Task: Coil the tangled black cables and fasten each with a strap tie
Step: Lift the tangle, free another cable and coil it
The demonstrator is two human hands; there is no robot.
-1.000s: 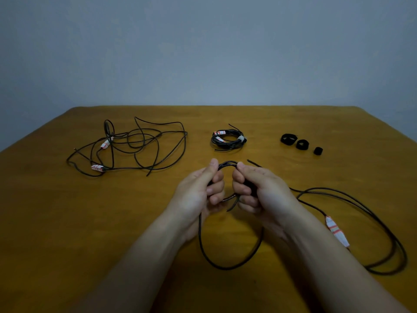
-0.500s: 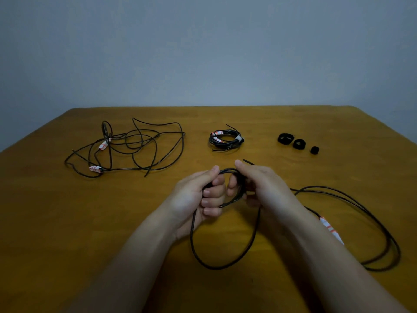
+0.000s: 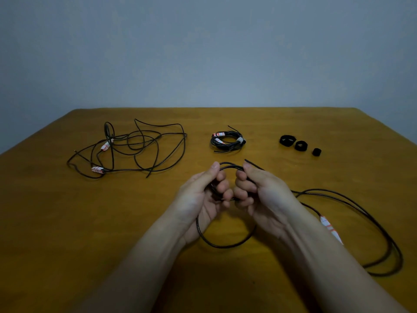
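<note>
Labels: white tags with red marks on all three cables; print too small to read.

Held cable (image 3: 225, 245): thin, black, slightly glossy. Its tag (image 3: 329, 227) lay beside the right forearm.

Left hand (image 3: 200, 197) and right hand (image 3: 266, 193) were both curled round a small coil of this cable over the middle of the table (image 3: 56, 222), thumbs on top, fingers facing each other. One slack loop sagged below the hands, and long double loops trailed across the wood to the right. A free end poked out past the right thumb.

Tangled cable (image 3: 144, 143) lay far left, loose and crossing itself, with two tags on it.

Coiled cable (image 3: 226, 142) sat at far centre, a pale band round one side.

Three black strap ties (image 3: 301, 145), rolled up, lay in a row far right, well apart from the hands.
</note>
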